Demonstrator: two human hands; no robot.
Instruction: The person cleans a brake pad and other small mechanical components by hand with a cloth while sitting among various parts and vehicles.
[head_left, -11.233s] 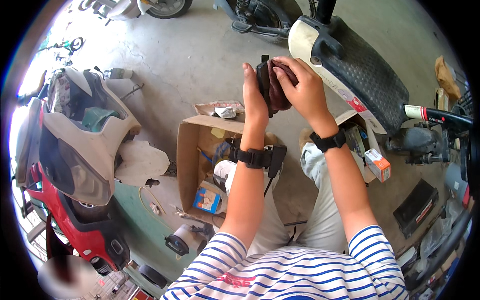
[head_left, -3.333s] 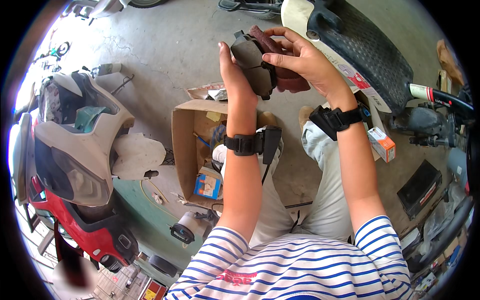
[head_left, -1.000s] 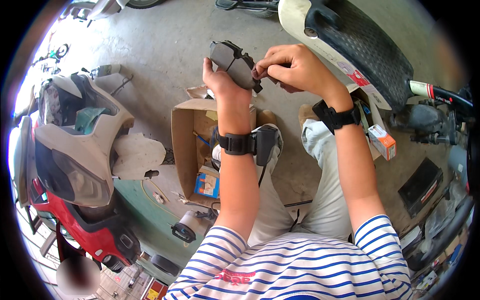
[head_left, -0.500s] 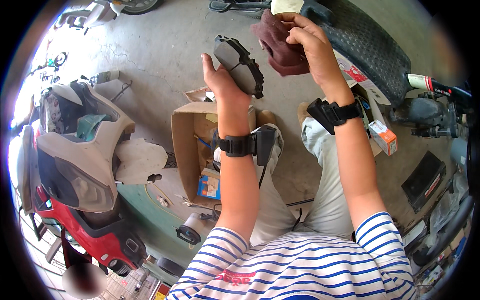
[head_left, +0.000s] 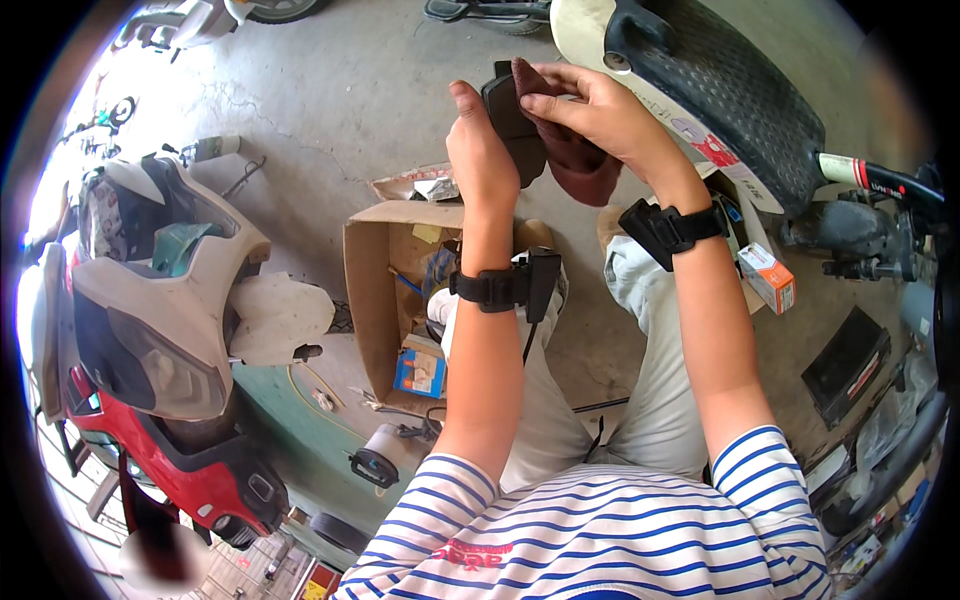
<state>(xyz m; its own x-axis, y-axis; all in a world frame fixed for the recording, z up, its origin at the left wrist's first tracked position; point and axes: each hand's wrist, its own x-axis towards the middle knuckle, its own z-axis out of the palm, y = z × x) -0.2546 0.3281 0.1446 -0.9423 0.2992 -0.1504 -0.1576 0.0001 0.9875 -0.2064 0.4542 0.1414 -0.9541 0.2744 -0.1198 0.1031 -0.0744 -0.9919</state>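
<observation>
My left hand (head_left: 484,155) is raised in front of me, thumb up, closed on a dark grey plastic cover (head_left: 512,120) whose far part shows beside the palm. Its fingers are mostly hidden behind the cover. A maroon cloth (head_left: 582,168) hangs from my right hand (head_left: 612,118), pinched between thumb and fingers. The cloth lies against the right side of the cover and hides part of it. Both hands are close together, above my knees. Each wrist wears a black strap with a small box.
An open cardboard box (head_left: 372,300) with assorted parts stands by my left leg. Further left are a beige scooter body (head_left: 165,290) and a red one (head_left: 190,475). A black-and-cream scooter panel (head_left: 720,90) lies at the far right, with an orange-and-white carton (head_left: 768,280) nearer.
My left hand has turned the plastic cover, showing it more edge-on. My right hand has brought the cloth left and down against it.
</observation>
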